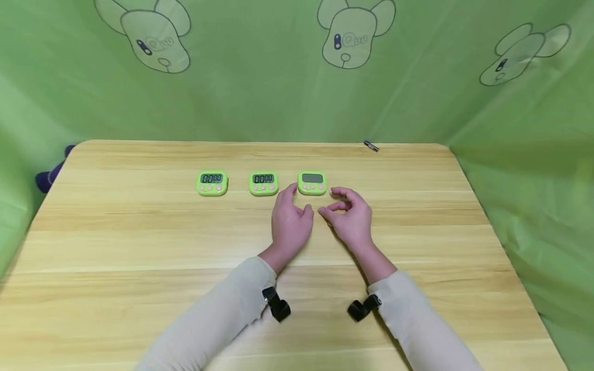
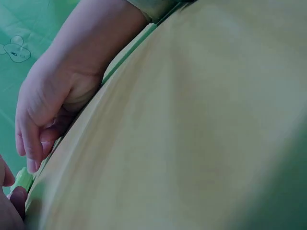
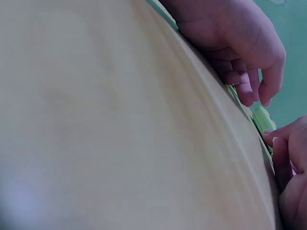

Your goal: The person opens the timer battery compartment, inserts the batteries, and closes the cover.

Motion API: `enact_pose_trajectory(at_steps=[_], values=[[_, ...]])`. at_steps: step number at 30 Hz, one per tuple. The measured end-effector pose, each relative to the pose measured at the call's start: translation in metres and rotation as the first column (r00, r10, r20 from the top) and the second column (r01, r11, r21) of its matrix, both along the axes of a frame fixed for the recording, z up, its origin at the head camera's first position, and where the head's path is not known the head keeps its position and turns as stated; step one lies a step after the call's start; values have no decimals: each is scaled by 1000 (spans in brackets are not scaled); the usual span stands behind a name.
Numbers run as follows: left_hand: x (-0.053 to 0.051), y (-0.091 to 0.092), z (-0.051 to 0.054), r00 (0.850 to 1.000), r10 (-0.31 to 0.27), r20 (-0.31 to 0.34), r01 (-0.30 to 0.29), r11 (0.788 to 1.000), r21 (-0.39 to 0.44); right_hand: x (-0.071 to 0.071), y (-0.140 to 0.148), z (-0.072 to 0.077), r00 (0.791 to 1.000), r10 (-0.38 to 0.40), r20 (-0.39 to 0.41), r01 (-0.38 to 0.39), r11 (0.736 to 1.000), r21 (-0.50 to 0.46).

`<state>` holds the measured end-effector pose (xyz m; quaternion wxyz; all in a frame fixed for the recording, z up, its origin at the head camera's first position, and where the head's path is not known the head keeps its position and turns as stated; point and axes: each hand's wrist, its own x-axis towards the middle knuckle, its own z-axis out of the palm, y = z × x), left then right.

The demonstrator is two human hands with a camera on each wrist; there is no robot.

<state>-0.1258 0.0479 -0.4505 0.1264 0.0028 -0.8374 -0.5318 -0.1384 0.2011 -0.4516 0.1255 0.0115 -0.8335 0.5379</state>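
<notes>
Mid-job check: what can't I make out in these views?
Head view: the small dark object is too small to identify.
Head view: the purple object is partly hidden behind the table.
Left wrist view: the left hand, cut off by the frame, partly covers the green timer.
Right wrist view: the frame edge cuts off the right hand.

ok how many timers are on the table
3, in one row toward the far edge of the table: a left timer, a middle timer and a right timer. No others show.
</notes>
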Motion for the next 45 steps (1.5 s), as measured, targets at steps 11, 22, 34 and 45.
enact_pose_trajectory(at_steps=[11, 22, 34, 45], values=[[-31, 6, 2, 999, 32, 31, -28, 992, -125, -30, -1, 7, 995, 1, 105, -16, 989, 148], [-29, 4, -1, 999, 17, 27, -17, 1000, 18, -28, -1, 3, 997, 3, 73, -12, 992, 124], [-23, 3, -4, 999, 27, -37, -20, 984, 176, -22, -2, 3, 999, 9, 40, -4, 991, -136], [-21, 1, -3, 998, -7, -70, 22, 976, 218, -19, -2, 0, 999, 37, 19, -34, 988, -147]])
